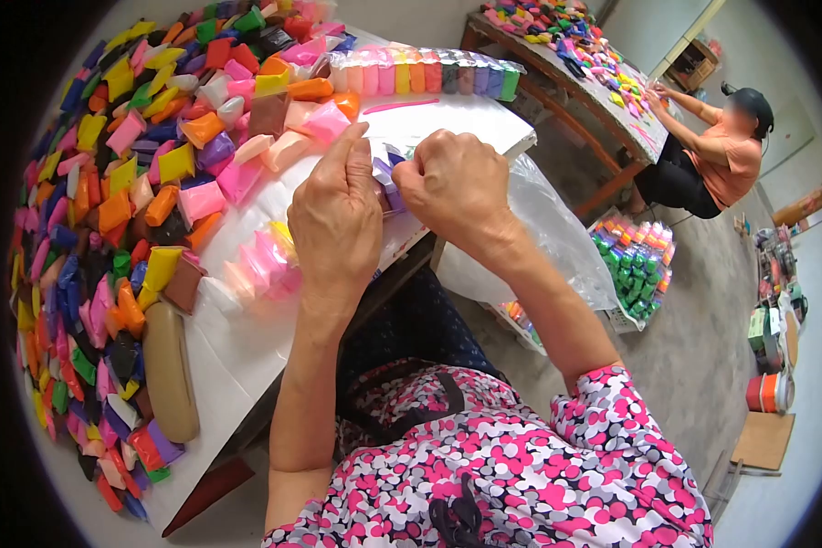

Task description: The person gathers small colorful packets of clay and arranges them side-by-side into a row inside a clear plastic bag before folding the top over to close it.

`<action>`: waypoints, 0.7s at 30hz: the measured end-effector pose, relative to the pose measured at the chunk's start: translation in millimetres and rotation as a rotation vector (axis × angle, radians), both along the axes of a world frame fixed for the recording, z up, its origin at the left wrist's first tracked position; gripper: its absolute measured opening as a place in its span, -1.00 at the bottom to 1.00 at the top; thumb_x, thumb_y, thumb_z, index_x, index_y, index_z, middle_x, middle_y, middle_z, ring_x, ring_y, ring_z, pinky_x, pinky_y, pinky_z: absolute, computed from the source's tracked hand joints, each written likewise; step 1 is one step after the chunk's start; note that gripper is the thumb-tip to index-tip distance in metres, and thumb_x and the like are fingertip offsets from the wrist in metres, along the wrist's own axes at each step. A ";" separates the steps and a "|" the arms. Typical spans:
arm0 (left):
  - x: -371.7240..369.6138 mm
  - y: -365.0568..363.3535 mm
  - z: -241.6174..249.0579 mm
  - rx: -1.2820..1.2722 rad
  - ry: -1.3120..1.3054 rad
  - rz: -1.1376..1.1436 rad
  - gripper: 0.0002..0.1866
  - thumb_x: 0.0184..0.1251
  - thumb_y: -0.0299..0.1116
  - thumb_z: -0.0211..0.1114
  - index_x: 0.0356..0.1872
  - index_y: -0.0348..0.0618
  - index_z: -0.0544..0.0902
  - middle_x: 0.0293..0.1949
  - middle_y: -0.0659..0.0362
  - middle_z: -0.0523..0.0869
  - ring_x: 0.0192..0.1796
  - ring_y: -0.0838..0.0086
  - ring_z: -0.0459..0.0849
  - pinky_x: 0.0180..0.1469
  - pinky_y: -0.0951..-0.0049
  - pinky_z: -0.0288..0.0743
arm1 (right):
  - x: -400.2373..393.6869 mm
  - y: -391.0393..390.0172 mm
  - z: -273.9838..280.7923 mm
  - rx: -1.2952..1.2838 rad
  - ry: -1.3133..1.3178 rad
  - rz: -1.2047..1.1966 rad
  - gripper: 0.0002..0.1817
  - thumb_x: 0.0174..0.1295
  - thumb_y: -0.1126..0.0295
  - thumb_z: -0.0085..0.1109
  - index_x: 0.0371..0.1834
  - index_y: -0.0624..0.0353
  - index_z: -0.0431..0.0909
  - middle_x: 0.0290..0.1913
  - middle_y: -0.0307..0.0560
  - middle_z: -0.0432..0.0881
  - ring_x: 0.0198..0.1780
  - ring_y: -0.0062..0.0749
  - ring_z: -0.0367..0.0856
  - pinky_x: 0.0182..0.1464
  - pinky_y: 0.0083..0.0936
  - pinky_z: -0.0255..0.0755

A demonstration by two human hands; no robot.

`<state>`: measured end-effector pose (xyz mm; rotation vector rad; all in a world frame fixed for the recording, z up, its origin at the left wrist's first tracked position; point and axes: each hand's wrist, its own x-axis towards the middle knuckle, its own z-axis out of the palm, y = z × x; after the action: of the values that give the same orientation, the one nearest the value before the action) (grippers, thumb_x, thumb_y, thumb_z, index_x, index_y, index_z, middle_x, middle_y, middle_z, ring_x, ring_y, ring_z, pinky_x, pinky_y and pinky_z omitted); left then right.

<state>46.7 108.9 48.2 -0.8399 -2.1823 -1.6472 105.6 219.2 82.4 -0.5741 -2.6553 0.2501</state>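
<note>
Near the table's right edge, my left hand [338,205] is closed beside a small purple packet [389,187]. My right hand [457,178] is curled into a fist on the packet's other side, with its fingertips hidden. The two hands are close together, and the purple packet shows between them. Just left of my left hand lie pink and yellow packets [269,260] in clear wrap. Beyond my hands, a long clear pack of coloured pieces [420,75] lies along the table's far side, with a thin pink strip [402,105] in front of it.
A large heap of coloured packets [119,210] covers the table's left side, beside a tan elongated object [170,374]. Clear plastic [539,237] hangs at the right edge. Boxes of wrapped packets [635,269] stand on the floor. Another person [726,155] works at a second table [566,82].
</note>
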 end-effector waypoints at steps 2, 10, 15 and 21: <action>0.4 1.9 -2.1 -0.001 0.013 0.005 -0.64 0.56 -0.17 0.07 0.09 -0.19 0.67 -0.39 -0.17 0.71 -0.30 -0.05 0.71 -0.23 0.06 0.50 | -4.7 -9.7 -6.7 0.038 0.010 -0.051 -0.70 0.07 0.21 0.17 -0.49 0.25 0.72 -0.48 0.20 0.69 -0.37 0.06 0.74 -0.22 -0.12 0.61; 2.9 -3.0 4.4 -0.072 -0.087 -0.010 -0.64 0.55 -0.17 0.07 0.10 -0.17 0.66 -0.35 -0.18 0.72 -0.26 -0.03 0.72 -0.21 0.05 0.50 | 18.9 20.0 13.5 0.065 0.063 0.184 -0.76 0.11 0.27 0.24 -0.43 0.25 0.68 -0.44 0.08 0.69 -0.33 -0.03 0.71 -0.19 -0.17 0.56; 4.0 -1.6 3.0 -0.067 -0.108 -0.010 -0.64 0.55 -0.16 0.06 0.11 -0.14 0.66 -0.31 -0.15 0.73 -0.23 -0.04 0.72 -0.16 0.05 0.52 | 4.5 19.2 -7.0 0.384 0.163 0.327 -0.90 0.12 0.45 0.18 -0.42 0.22 0.66 -0.21 0.05 0.67 -0.17 -0.11 0.70 -0.19 -0.21 0.57; 4.7 -0.7 4.5 -0.091 -0.100 -0.006 -0.66 0.54 -0.17 0.07 0.08 -0.12 0.68 -0.22 -0.11 0.75 -0.16 -0.04 0.72 -0.09 0.05 0.54 | 7.9 13.1 1.9 0.532 -0.063 0.222 -0.87 0.03 0.50 0.22 -0.35 0.25 0.70 -0.23 0.02 0.70 -0.17 -0.18 0.71 -0.22 -0.33 0.61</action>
<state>51.4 108.2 52.7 -0.8050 -2.3399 -1.6362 113.5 232.4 84.3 -0.1172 -2.6818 -0.4106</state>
